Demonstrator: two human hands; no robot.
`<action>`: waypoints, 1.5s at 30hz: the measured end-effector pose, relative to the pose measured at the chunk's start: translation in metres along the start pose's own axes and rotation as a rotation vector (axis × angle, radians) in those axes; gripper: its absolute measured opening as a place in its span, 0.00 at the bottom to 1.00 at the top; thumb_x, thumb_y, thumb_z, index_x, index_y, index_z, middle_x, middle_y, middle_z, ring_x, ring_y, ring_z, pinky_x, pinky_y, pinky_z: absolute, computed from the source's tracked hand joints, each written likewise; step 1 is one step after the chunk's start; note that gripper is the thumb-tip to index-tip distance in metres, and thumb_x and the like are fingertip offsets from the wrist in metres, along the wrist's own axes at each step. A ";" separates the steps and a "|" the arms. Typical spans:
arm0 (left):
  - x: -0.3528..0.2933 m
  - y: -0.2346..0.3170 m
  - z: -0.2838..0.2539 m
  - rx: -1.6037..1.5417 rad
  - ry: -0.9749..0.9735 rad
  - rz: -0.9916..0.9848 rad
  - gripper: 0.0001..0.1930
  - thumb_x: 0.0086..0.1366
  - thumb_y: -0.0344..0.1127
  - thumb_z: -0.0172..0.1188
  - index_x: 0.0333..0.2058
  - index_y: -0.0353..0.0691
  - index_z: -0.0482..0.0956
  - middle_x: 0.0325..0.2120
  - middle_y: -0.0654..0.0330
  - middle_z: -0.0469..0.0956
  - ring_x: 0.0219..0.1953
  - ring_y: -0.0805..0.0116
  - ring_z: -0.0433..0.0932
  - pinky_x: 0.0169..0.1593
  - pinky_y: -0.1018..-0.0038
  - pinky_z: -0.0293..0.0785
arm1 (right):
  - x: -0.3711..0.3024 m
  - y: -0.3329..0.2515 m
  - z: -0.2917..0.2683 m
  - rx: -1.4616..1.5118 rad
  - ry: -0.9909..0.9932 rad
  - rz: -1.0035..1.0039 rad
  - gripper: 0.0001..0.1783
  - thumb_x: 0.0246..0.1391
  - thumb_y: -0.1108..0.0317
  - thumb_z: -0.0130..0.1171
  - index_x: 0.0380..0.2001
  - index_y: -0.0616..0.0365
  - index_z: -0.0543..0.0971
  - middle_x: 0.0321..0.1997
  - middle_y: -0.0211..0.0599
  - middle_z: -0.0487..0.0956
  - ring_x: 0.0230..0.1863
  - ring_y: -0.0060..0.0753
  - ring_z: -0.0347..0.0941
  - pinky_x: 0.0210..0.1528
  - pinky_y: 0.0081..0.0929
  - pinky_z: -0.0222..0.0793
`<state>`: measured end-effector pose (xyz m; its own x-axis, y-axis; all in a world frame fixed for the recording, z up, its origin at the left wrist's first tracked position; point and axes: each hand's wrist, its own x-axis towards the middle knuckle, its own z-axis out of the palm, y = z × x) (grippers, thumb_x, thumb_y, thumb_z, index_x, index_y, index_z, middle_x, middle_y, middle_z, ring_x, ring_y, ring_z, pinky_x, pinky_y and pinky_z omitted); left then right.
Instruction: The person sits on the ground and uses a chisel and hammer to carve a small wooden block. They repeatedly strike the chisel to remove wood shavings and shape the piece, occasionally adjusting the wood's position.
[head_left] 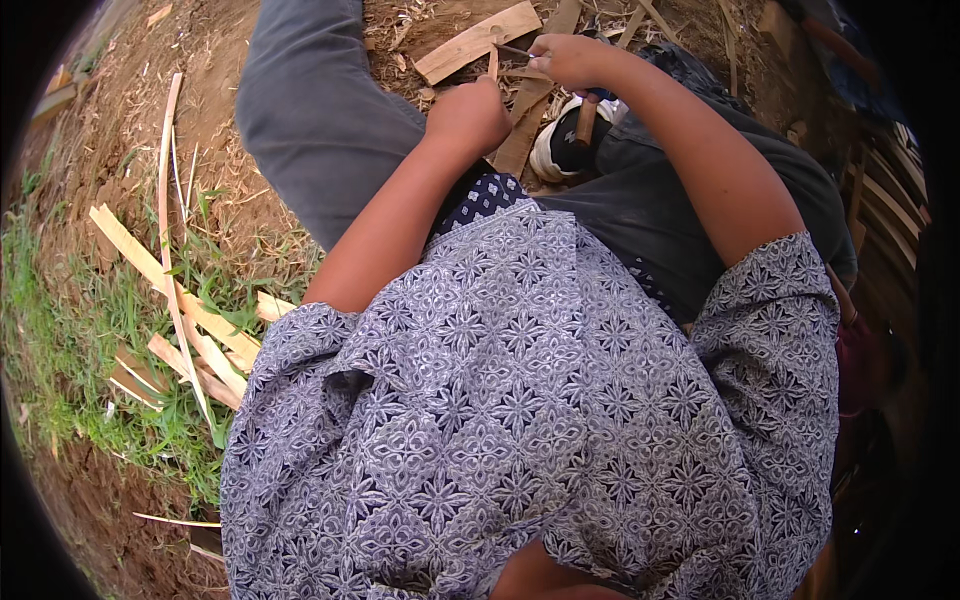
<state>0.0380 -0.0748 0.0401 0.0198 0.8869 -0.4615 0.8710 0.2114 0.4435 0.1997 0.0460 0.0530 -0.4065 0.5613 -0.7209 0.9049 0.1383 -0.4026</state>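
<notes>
Left hand point(470, 115) clamps a wooden strip point(493, 64) by a plank's point(468, 48) edge — seemingly steadying it — right hand point(572, 62) grips a blade point(516, 51).

Probable obstacle near right hand point(568, 62): shoe point(572, 150)

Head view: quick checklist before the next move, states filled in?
1. Right hand gripping the thin blade-like tool: ok.
2. Left hand closed around the thin wood strip: ok.
3. Left fingers away from the tool's tip: ok, the tip is at the strip's upper end, beyond the fist.
4. Tip touching the strip: cannot tell, too small.
5. Cutting edge direction: cannot tell.
6. Ground by the hands free of loose wood: not ok, a flat board lies there.
</notes>
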 end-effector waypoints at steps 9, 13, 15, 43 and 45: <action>-0.006 0.006 -0.002 0.016 -0.023 0.009 0.14 0.66 0.36 0.51 0.41 0.30 0.78 0.38 0.35 0.83 0.44 0.36 0.82 0.50 0.47 0.77 | 0.038 -0.007 0.025 -0.046 0.086 0.033 0.19 0.69 0.63 0.47 0.54 0.65 0.76 0.22 0.50 0.82 0.19 0.47 0.81 0.23 0.42 0.78; -0.002 -0.002 0.004 -0.005 0.018 0.024 0.14 0.66 0.36 0.52 0.41 0.30 0.78 0.38 0.36 0.83 0.44 0.36 0.82 0.49 0.47 0.77 | 0.030 0.003 0.001 -0.092 -0.008 -0.019 0.21 0.70 0.62 0.47 0.60 0.62 0.73 0.17 0.42 0.80 0.18 0.40 0.80 0.21 0.39 0.77; -0.001 -0.002 0.005 -0.009 0.021 0.032 0.14 0.66 0.36 0.52 0.41 0.30 0.78 0.38 0.36 0.83 0.44 0.36 0.82 0.49 0.47 0.77 | 0.020 0.008 -0.008 -0.026 0.000 -0.003 0.23 0.71 0.60 0.47 0.63 0.59 0.72 0.16 0.39 0.78 0.17 0.37 0.78 0.20 0.38 0.75; 0.013 -0.014 0.009 -0.170 0.039 0.015 0.16 0.66 0.38 0.50 0.41 0.30 0.80 0.40 0.33 0.82 0.46 0.35 0.81 0.53 0.48 0.75 | 0.007 0.007 -0.005 0.028 -0.070 0.003 0.26 0.70 0.57 0.50 0.64 0.62 0.71 0.25 0.48 0.83 0.20 0.43 0.82 0.21 0.42 0.76; 0.013 -0.015 0.010 -0.169 0.058 0.021 0.15 0.67 0.38 0.50 0.41 0.31 0.79 0.39 0.33 0.81 0.45 0.35 0.81 0.52 0.47 0.75 | 0.003 0.000 -0.008 0.103 -0.106 0.101 0.24 0.71 0.58 0.49 0.66 0.53 0.69 0.22 0.39 0.76 0.16 0.31 0.72 0.17 0.34 0.70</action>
<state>0.0300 -0.0710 0.0198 0.0043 0.9128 -0.4085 0.7754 0.2549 0.5777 0.1997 0.0536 0.0554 -0.3302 0.4781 -0.8138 0.9263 -0.0017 -0.3769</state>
